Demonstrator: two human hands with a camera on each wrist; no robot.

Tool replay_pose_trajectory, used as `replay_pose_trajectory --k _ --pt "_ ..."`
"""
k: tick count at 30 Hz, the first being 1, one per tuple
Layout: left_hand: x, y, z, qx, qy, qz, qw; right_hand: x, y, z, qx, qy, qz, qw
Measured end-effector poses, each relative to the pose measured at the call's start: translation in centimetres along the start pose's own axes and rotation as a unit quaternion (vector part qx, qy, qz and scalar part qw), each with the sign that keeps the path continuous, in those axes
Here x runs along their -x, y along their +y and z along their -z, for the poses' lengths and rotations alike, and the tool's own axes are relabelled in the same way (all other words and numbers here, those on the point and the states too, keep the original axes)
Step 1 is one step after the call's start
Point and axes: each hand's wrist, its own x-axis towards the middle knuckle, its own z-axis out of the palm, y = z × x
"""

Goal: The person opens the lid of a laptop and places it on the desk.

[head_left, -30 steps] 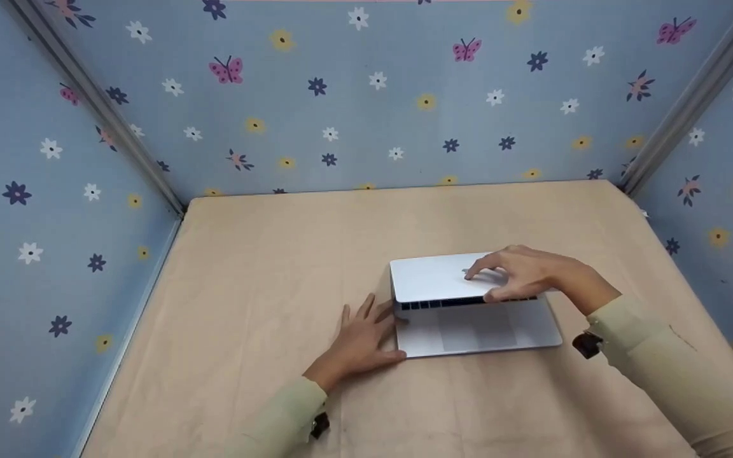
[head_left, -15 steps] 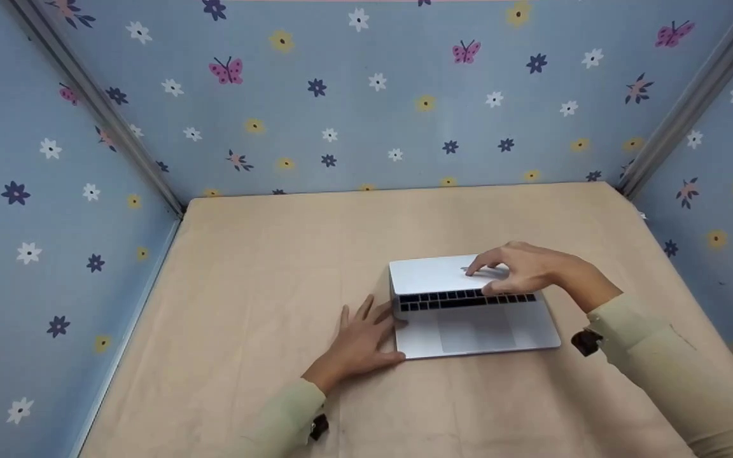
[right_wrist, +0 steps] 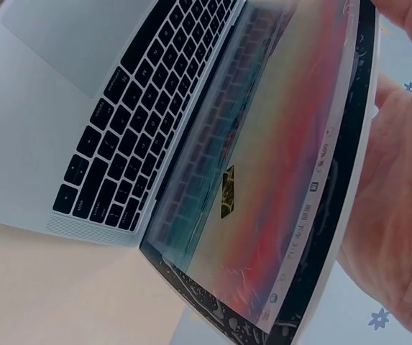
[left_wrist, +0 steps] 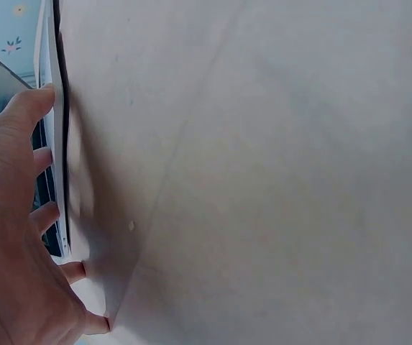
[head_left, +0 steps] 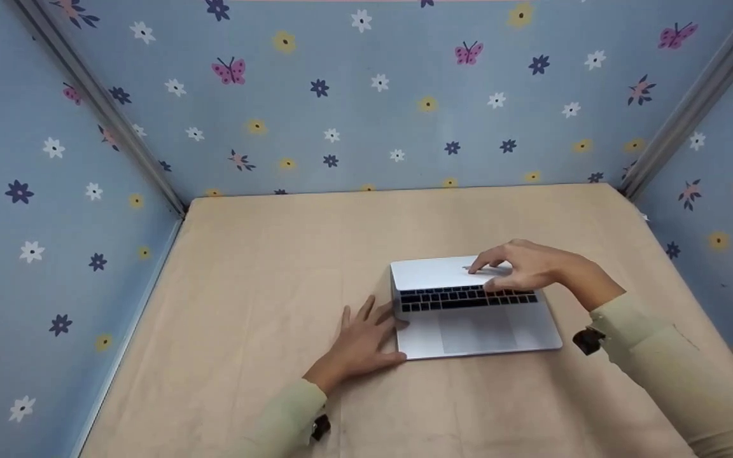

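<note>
A silver laptop [head_left: 478, 331] lies on the cloth-covered surface, its lid [head_left: 433, 273] partly raised over the black keyboard. My right hand [head_left: 522, 267] grips the lid, thumb at its front edge and fingertips on its outer face. In the right wrist view the lit, colourful screen [right_wrist: 263, 201] shows, with the hand [right_wrist: 400, 180] behind the lid. My left hand [head_left: 360, 343] is spread at the laptop's left side, thumb and some fingertips on its edge, other fingers on the cloth. The left wrist view shows this hand [left_wrist: 11, 215] along the thin base edge [left_wrist: 60, 158].
Beige cloth [head_left: 277, 254] covers the surface. Blue panels with flowers and butterflies [head_left: 379, 121] stand at the back and both sides, with grey posts [head_left: 102, 105] at the corners.
The lid has tilted further up and back with my right hand, uncovering more rows of keys. My left hand stays in place at the laptop's edge.
</note>
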Motion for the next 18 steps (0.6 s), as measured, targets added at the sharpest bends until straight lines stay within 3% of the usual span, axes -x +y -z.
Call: replay_pose_trajectory --k 18 --pt "-0.06 0.09 -0.03 0.010 -0.003 0.006 0.9999 -0.10 0.08 0.60 -0.006 0.004 0.003 1.0000"
